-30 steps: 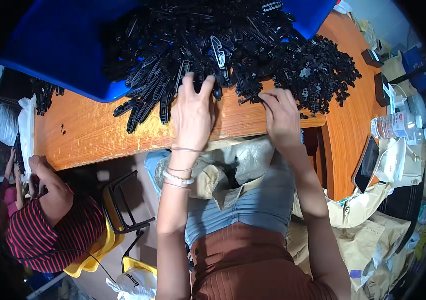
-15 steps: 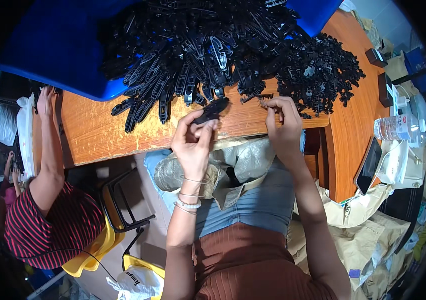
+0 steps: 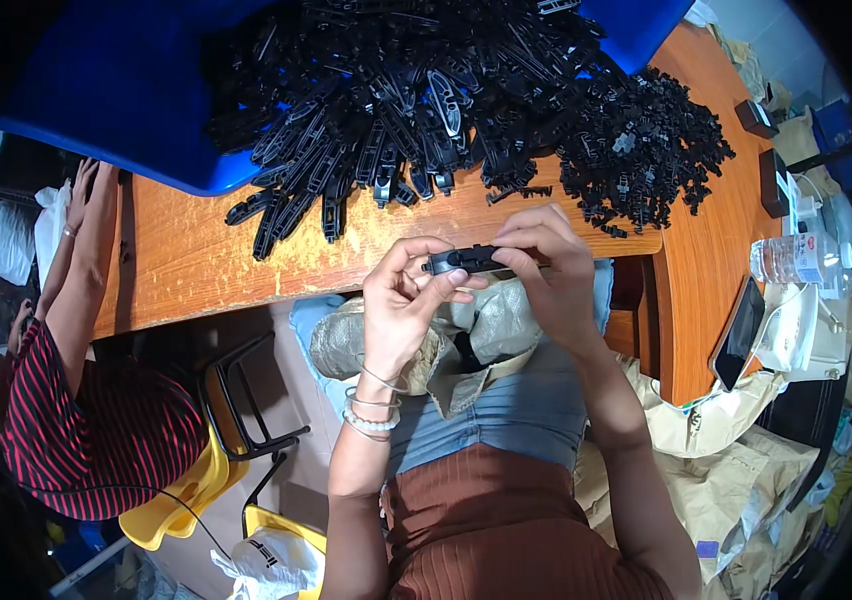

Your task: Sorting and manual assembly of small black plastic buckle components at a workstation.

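Between my two hands, just over the table's near edge, is a long black plastic part [image 3: 461, 260]. My left hand [image 3: 408, 290] pinches its left end between thumb and fingers. At the other end, the fingers of my right hand [image 3: 549, 265] are closed on the part; whether a small piece sits between them is hidden. Beyond my hands lies a heap of long black plastic parts [image 3: 336, 130], and to its right a pile of small black clips [image 3: 646, 140]. A few loose clips [image 3: 519, 194] lie on the wood nearer to me.
A blue bin [image 3: 126, 110] lies behind the heap on the wooden table [image 3: 196, 255]. At right are a phone [image 3: 738, 330] and a water bottle [image 3: 786, 260]. A co-worker in a striped shirt [image 3: 96, 430] sits at left. Paper sacking [image 3: 491, 330] covers my lap.
My right hand has come left from beside the clips to the black part. The part is now held nearly level between both hands. The co-worker's arms have shifted.
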A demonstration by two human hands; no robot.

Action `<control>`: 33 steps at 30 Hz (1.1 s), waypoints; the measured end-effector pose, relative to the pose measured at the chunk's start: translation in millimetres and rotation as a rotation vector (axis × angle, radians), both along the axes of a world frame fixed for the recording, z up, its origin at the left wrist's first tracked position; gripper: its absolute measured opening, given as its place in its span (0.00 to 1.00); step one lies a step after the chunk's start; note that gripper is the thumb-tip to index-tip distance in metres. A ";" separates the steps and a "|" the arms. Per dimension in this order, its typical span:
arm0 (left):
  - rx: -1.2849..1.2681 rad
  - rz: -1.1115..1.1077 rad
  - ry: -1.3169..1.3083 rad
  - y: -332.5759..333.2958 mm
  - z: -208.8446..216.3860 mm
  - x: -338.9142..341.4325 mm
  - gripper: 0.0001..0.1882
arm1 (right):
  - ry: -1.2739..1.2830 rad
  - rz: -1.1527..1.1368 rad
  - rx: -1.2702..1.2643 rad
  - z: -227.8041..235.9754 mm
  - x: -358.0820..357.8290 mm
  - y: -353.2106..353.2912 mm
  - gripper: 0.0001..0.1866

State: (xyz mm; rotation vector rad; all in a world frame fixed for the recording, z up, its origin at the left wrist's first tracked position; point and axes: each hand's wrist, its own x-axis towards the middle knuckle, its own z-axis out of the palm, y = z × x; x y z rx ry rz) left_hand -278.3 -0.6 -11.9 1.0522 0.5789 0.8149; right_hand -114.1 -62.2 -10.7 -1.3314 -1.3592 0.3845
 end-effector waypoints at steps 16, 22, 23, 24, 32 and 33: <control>0.486 -0.018 0.377 22.0 -2.1 7.0 0.07 | 0.436 0.306 -0.536 -15.9 12.9 -32.1 0.13; 1.134 0.492 1.017 68.5 20.3 62.3 0.22 | -0.300 -0.230 -0.091 -18.5 24.0 -10.2 0.09; 1.152 0.482 1.052 73.2 20.2 66.0 0.21 | -0.301 -0.233 -0.086 -16.2 28.2 -0.6 0.09; 1.156 0.484 1.049 75.3 20.3 66.3 0.21 | -0.503 -0.344 -0.087 -12.6 32.3 9.0 0.08; 0.969 0.618 0.719 52.1 8.7 43.3 0.11 | -0.706 -0.370 -0.093 -18.7 33.2 6.9 0.06; 0.865 0.575 0.625 44.2 6.0 39.1 0.09 | -0.658 -0.346 -0.062 -22.0 33.3 4.9 0.07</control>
